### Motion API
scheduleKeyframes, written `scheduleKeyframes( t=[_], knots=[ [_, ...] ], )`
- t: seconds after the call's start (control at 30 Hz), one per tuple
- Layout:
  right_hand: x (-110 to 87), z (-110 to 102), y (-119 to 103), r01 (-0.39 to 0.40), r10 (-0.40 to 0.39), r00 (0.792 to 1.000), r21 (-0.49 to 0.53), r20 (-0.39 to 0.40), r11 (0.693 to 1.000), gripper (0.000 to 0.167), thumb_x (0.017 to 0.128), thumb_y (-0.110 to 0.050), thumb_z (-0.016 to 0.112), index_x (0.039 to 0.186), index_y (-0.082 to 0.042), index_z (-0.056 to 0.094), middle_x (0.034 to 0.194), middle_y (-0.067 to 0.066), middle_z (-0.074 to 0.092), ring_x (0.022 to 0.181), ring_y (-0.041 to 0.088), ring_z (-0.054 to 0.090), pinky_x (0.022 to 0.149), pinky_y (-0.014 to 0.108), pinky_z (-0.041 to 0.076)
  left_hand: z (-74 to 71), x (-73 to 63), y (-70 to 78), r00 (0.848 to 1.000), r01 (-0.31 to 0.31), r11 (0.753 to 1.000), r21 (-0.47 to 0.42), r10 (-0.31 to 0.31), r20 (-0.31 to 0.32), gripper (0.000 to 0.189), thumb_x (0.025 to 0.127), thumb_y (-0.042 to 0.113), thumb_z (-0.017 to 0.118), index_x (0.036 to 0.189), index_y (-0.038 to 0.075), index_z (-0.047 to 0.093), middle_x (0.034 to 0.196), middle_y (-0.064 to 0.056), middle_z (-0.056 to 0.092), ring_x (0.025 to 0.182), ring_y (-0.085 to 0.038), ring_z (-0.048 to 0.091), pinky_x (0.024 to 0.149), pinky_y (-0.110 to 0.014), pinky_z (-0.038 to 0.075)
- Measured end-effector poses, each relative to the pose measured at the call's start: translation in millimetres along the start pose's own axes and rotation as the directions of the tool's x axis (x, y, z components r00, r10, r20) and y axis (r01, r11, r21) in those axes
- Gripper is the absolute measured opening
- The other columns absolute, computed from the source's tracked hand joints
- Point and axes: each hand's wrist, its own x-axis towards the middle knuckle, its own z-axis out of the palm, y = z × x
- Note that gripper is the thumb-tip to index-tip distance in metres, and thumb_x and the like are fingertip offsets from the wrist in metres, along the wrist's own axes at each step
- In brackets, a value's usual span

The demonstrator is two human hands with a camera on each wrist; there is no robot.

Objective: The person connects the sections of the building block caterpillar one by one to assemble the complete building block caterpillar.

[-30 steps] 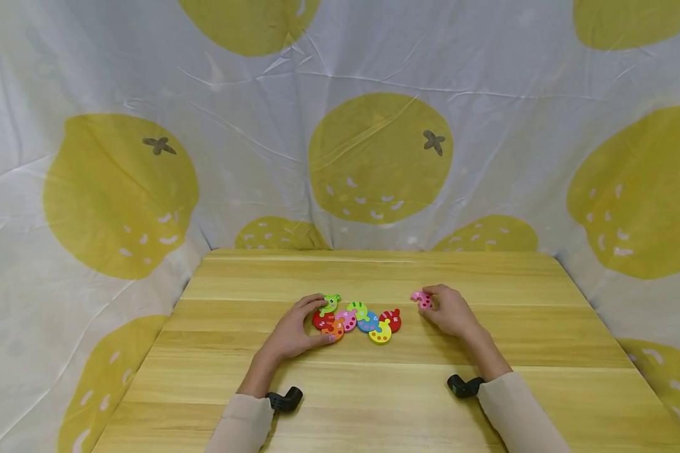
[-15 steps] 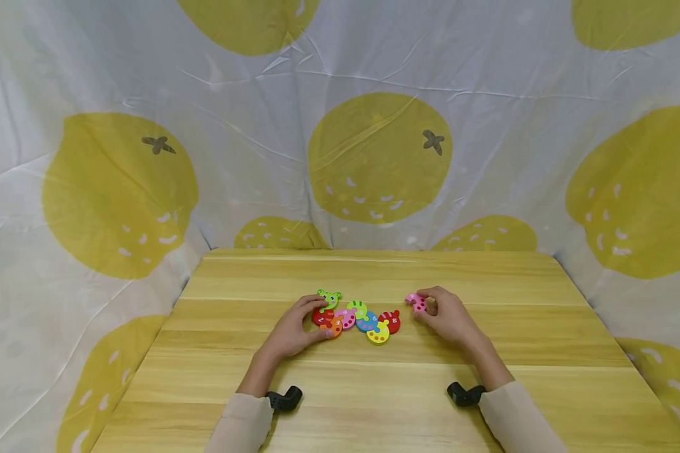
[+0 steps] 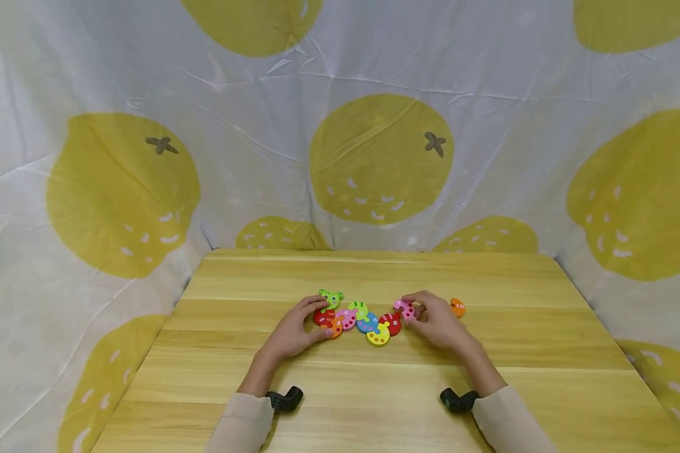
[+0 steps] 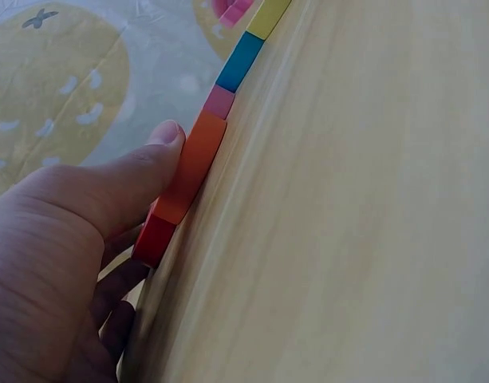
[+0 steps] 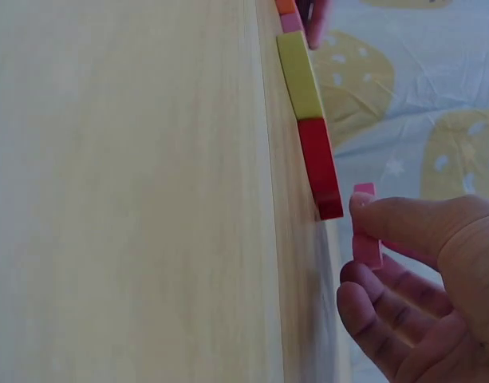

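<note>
A row of joined, numbered caterpillar puzzle pieces lies across the table, from a green head (image 3: 331, 297) with eyes down to a red piece (image 3: 393, 324) marked 8. My left hand (image 3: 293, 328) grips the row's left end, fingers by the head and red piece 2, thumb against the edge of the orange piece (image 4: 195, 167). Between thumb and fingers my right hand (image 3: 439, 319) pinches a pink puzzle piece (image 3: 402, 307) marked 9. In the right wrist view this pink piece is held up off the table, just beyond the end of the red piece (image 5: 318, 163).
Right of my right hand, a loose orange piece (image 3: 458, 307) marked 10 lies on the wooden table (image 3: 374, 402). A lemon-print cloth (image 3: 379, 157) hangs behind the table and along its sides. Each wrist carries a black camera mount (image 3: 286, 399).
My right hand has moved left with the pink piece, up to red piece 8. Orange piece 10 has come into view behind it. The green head has turned more upright beside my left fingers.
</note>
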Motion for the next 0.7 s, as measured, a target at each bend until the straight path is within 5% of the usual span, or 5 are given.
scheduleKeyframes(
  t=[0.7],
  knots=[
    [-0.3, 7.0, -3.9, 0.005, -0.005, 1.0, 0.011, 0.024, 1.0, 0.044, 0.091, -0.014, 0.079, 0.133, -0.008, 0.068, 0.111, 0.005, 0.064, 0.084, 0.016, 0.057, 0.07, 0.023, 0.05, -1.9, -0.1, 3.0, 1.0, -0.005, 1.0, 0.011, 0.005, 0.0, 0.064, 0.089, 0.036, 0.082, 0.145, 0.016, 0.059, 0.157, 0.004, 0.047, 0.151, -0.027, 0.039, 0.124, -0.051, 0.033]
  ],
)
